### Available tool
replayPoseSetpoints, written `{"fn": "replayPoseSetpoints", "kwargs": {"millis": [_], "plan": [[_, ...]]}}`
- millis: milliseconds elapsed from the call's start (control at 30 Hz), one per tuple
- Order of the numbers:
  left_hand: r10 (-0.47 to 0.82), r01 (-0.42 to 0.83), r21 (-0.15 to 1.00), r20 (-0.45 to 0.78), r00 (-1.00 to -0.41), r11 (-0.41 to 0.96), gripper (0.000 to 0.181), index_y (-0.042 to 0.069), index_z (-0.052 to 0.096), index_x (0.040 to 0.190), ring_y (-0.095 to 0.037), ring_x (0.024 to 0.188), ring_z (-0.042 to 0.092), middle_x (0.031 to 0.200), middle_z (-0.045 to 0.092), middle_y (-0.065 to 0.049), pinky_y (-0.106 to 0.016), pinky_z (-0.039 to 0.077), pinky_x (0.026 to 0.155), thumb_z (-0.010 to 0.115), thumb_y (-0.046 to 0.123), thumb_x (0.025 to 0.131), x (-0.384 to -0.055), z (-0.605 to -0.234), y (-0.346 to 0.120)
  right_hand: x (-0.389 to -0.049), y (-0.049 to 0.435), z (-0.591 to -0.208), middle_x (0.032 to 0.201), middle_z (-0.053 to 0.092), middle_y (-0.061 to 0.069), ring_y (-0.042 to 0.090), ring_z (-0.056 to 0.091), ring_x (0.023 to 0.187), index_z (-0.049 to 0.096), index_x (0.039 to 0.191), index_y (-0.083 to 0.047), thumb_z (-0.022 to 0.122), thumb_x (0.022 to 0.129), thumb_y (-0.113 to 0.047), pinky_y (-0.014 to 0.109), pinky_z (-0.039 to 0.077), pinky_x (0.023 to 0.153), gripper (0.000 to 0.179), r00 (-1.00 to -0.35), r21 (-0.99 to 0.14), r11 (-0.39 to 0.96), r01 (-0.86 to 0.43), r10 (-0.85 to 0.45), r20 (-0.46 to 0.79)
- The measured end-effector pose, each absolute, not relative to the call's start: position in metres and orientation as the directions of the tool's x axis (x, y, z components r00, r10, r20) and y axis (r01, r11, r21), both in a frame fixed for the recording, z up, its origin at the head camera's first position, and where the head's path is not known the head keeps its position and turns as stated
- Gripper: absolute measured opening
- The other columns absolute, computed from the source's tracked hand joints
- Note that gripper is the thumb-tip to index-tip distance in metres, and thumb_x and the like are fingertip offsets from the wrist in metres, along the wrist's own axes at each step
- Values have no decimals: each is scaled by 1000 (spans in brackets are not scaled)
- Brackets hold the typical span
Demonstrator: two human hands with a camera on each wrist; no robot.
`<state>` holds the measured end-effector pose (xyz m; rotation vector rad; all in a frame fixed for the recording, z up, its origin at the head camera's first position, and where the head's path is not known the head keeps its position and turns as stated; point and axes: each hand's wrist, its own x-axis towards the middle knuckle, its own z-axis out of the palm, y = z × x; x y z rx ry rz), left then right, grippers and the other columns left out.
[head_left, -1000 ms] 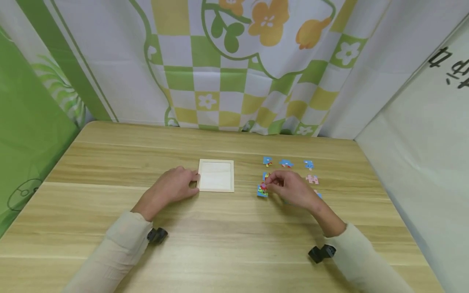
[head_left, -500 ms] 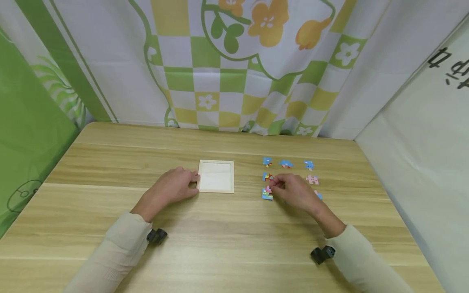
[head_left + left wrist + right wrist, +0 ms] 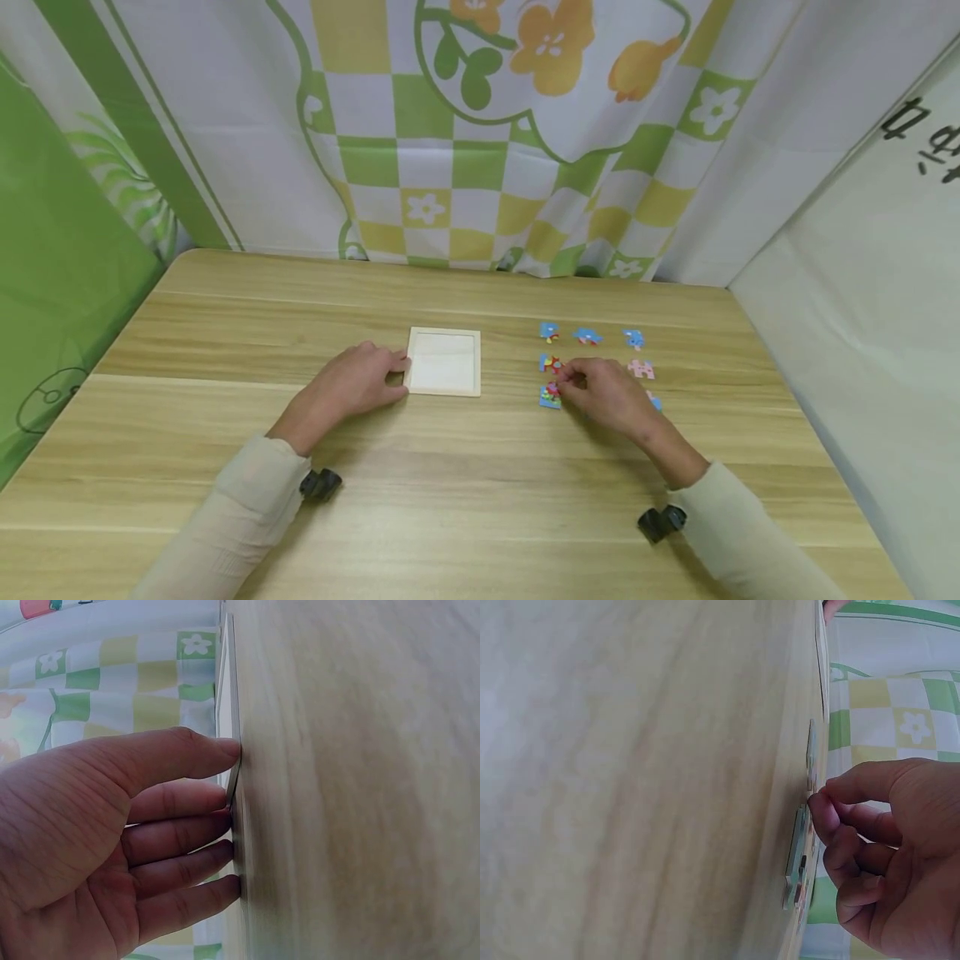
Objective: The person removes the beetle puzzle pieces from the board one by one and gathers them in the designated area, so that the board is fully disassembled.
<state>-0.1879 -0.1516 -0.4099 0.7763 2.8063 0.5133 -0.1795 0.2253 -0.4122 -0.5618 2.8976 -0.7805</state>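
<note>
My left hand (image 3: 352, 382) rests at the left edge of a square wooden puzzle frame (image 3: 477, 363), its thumb at the near corner. In the left wrist view, the fingers (image 3: 180, 907) of that hand reach fairly straight down to the tabletop. My right hand (image 3: 609, 398) pinches the right edge of a blue jigsaw puzzle piece (image 3: 550, 400) with a red flower, low at the tabletop. Just behind it lies a blue and red puzzle piece (image 3: 548, 364). In the right wrist view, another puzzle piece (image 3: 796, 851) lies beside the pinching fingertips.
Three blue puzzle pieces, one at the left (image 3: 549, 331), form the back row. A pink puzzle piece (image 3: 641, 368) lies beyond the right hand, and a blue piece (image 3: 656, 402) is partly hidden by the wrist. A patterned curtain (image 3: 472, 167) hangs behind the wooden table (image 3: 450, 508).
My right hand has moved slightly right and toward me, bringing the flower puzzle piece from a tilted pose to flat below the blue and red piece. My left hand has stayed at the frame.
</note>
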Motion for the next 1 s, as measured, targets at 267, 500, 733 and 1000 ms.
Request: {"fn": "replayPoseSetpoints", "kwargs": {"millis": [267, 500, 733, 1000], "plan": [[566, 516, 388, -19, -824, 764, 16, 4, 64, 82, -12, 58, 36, 135, 62, -25, -34, 46, 72, 73, 13, 92, -188, -413, -150, -178, 229, -412, 87, 72, -4, 9, 59, 70, 77, 98, -8, 68, 97, -11, 30, 48, 61, 10, -929, -500, 803, -325, -369, 11], [578, 532, 386, -3, -816, 754, 17, 7, 60, 84, -10, 55, 35, 89, 71, -11, -30, 42, 61, 76, 11, 91, -189, -412, -152, -176, 228, -408, 88, 73, -3, 10, 58, 67, 77, 95, -10, 67, 97, -12, 30, 47, 60, 10, -927, -528, 779, -338, -372, 43], [535, 457, 435, -70, -842, 776, 57, -4, 58, 142, -7, 51, 28, 64, 36, 4, -28, 38, 57, 76, 16, 92, -187, -411, -154, -177, 223, -403, 90, 73, -2, 9, 62, 67, 77, 100, -8, 70, 98, -15, 31, 51, 59, 10, -923, -549, 761, -346, -381, 54], [513, 437, 477, -35, -858, 763, 62, -3, 52, 148, -15, 68, 57, 83, 65, -9, -37, 52, 72, 74, 23, 95, -185, -412, -158, -184, 213, -403, 99, 72, 2, 19, 68, 86, 72, 112, -4, 69, 99, -13, 36, 56, 69, 16, -893, -565, 712, -418, -437, 110]]}}
